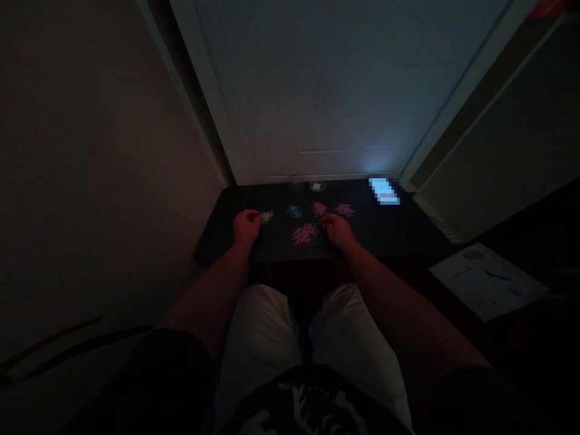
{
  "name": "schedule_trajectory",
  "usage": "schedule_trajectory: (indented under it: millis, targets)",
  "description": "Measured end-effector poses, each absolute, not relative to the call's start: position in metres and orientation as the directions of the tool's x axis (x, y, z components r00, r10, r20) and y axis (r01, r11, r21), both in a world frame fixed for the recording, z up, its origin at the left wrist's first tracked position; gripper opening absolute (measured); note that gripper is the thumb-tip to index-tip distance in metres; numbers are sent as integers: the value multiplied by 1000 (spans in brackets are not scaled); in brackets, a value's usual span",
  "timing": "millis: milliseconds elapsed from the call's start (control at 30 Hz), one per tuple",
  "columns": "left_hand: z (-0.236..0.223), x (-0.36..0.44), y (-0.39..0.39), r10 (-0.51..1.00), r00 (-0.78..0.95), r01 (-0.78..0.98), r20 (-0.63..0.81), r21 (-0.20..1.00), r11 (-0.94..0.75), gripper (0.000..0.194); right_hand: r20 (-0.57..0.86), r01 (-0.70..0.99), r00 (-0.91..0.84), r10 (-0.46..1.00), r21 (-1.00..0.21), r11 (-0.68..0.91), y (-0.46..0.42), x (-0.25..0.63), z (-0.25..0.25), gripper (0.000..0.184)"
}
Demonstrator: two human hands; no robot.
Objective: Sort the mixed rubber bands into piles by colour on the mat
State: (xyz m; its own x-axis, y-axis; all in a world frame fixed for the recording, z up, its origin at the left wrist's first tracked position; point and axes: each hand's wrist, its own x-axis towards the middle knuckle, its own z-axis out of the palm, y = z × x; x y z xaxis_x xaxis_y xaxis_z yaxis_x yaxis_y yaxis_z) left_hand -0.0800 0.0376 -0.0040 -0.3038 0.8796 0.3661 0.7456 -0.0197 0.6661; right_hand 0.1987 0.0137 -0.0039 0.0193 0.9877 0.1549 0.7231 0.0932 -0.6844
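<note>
Several small piles of thin coloured strands lie on a dark low table (pixel 380 235). My left hand (pixel 247 227) is at the yellow pile (pixel 267 216), its thumb and fingers pinched together; anything between them is too small to make out. A larger pink and purple pile (pixel 304 235) lies nearer to me. My right hand (pixel 336 229) is just right of it, fingers curled together, and what they hold, if anything, cannot be seen. Behind lie a blue pile (pixel 294 211), a pink pile (pixel 319 208) and a pink-purple pile (pixel 345 209).
A lit phone (pixel 384 191) lies at the table's back right. A small round clear container (pixel 318 186) stands at the back edge, against a white door (pixel 281 90). Low at the right lies a pale sheet (pixel 487 281). The room is dim.
</note>
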Motion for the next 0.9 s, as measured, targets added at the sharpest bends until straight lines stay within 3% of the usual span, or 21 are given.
schedule_trajectory:
  millis: [200, 367, 633, 900]
  targets:
    - [-1, -80, 36, 886, -307, 735, 347, 678, -10, 20, 267, 831, -113, 957, -503, 238, 7, 191, -5, 41]
    - [-1, -80, 35, 894, -305, 718, 329, 695, -10, 19, 262, 876, -136, 955, -419, 240, 3, 186, -4, 31]
    - [2, -79, 33, 898, -296, 732, 326, 681, -6, 19, 270, 871, -102, 957, -440, 217, 0, 185, 0, 19]
    - [3, -78, 32, 901, -299, 729, 315, 684, 2, 19, 370, 773, -36, 928, -579, 261, 5, 192, -5, 15]
